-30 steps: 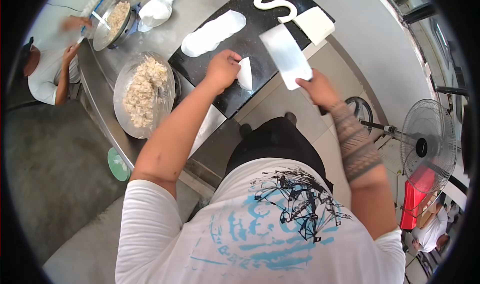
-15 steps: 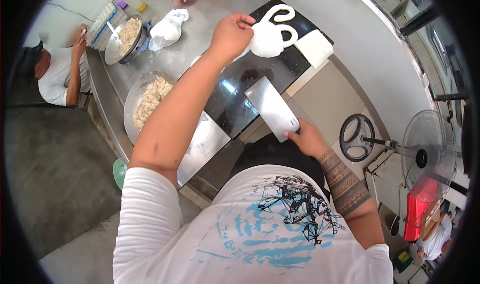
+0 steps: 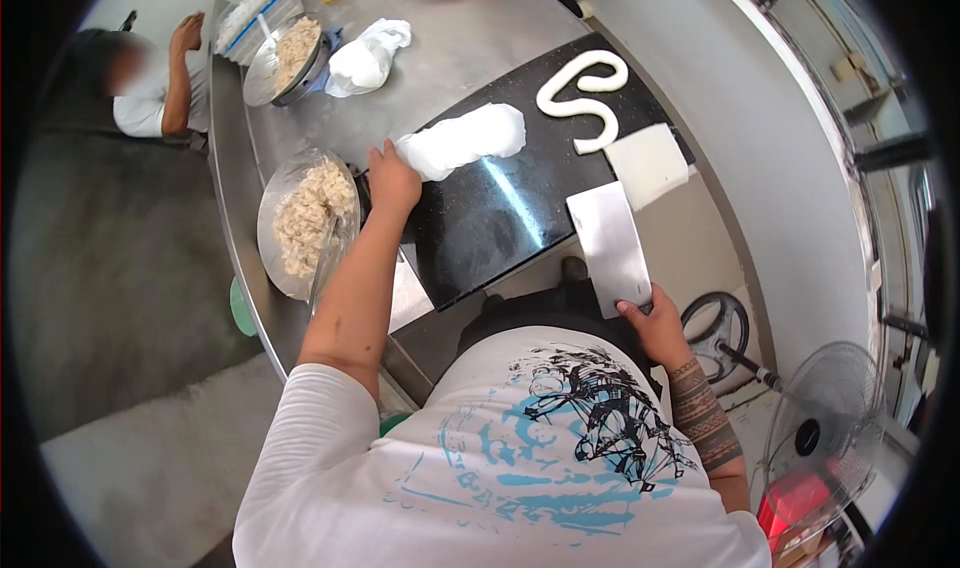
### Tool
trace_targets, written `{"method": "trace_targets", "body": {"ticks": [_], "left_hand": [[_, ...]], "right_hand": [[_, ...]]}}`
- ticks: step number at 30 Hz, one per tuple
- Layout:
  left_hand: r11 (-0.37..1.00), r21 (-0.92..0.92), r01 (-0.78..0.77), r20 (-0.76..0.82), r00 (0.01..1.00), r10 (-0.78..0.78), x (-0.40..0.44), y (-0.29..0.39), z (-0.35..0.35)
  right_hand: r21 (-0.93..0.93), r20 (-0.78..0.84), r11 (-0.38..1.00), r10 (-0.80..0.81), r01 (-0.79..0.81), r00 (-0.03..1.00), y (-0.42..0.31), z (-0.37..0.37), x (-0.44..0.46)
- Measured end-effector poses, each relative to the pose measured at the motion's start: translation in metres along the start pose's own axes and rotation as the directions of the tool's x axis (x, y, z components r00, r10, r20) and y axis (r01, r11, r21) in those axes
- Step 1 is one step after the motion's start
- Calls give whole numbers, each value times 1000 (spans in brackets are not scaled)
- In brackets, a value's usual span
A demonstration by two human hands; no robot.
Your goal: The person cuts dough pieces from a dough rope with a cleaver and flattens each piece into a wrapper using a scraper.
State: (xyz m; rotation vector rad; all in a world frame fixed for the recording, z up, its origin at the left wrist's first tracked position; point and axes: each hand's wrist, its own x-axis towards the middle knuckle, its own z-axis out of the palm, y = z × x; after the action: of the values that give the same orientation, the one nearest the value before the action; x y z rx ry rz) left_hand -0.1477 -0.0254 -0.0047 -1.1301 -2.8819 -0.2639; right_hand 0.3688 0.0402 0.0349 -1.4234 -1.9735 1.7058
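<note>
My left hand [image 3: 394, 180] is at the left end of a white, wrinkled bundle [image 3: 465, 140], which looks like dough under thin plastic. Its fingers are closed at the edge of the covering. The bundle lies on a glossy black board [image 3: 480, 228]. A long rope of white dough [image 3: 583, 96] curves in an S toward the far right of the board, apart from the bundle. My right hand [image 3: 655, 325] grips a broad-bladed cleaver [image 3: 608, 233] near the board's front right edge, blade pointing away from me.
A bowl of pale, lumpy filling [image 3: 312, 218] stands left of the board. Behind it are a pan of similar filling [image 3: 296, 53] and a white plastic bag [image 3: 368, 58]. A white block [image 3: 647, 163] lies at the board's right edge. A fan [image 3: 825, 433] stands at right; another person [image 3: 165, 93] is at left.
My left hand has moved left and down to the bundle's end. The dough rope now lies loose in an S on the board. The cleaver has shifted right with my right hand.
</note>
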Motion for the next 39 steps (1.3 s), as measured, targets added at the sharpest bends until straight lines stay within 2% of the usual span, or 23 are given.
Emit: {"method": "trace_targets", "body": {"ticks": [3,4,6,7,9,12,17,21,24,27,30,33,36,39], "left_hand": [[999,-52,-14,59,998,17,-8,10,-15],[996,-73,59,87,995,-52,-6,18,-21],[972,-117,203,152,971,-185,1,33,-28],[972,-98,215,143,969,-200,3,34,-30],[970,-60,234,123,966,-226,8,36,-33],[951,-166,261,-57,960,-273,23,13,-18],[909,-233,347,49,937,-345,30,1,-28],[898,-339,280,-14,953,-303,26,-4,-30],[856,-424,294,-50,937,-346,13,5,-28],[907,-305,290,105,957,-271,19,6,-32],[881,-356,312,124,950,-287,20,16,-36],[871,-431,237,84,971,-222,19,21,-35],[806,-522,279,40,952,-304,10,32,-41],[399,-832,385,276,912,-303,6,46,-56]], "right_hand": [[-3,24,998,-60,60,998,-1,-15,28],[3,36,997,-81,81,996,-3,-18,37],[7,75,1000,-19,19,997,-15,-29,49],[12,93,1000,10,-12,996,-19,-33,54],[20,89,999,-43,41,995,-21,-37,62],[40,92,998,-45,41,995,-16,-39,72],[94,110,995,-20,9,994,-5,-43,76],[125,90,992,-21,10,996,-9,-45,77],[105,77,994,4,-12,997,-9,-53,74],[107,86,994,10,-19,996,-17,-60,75],[136,92,991,1,-14,996,-21,-62,75],[160,89,987,-7,-7,996,-18,-66,75],[192,86,981,7,-23,996,-15,-65,76],[258,123,965,22,-53,992,-14,-67,81]]}}
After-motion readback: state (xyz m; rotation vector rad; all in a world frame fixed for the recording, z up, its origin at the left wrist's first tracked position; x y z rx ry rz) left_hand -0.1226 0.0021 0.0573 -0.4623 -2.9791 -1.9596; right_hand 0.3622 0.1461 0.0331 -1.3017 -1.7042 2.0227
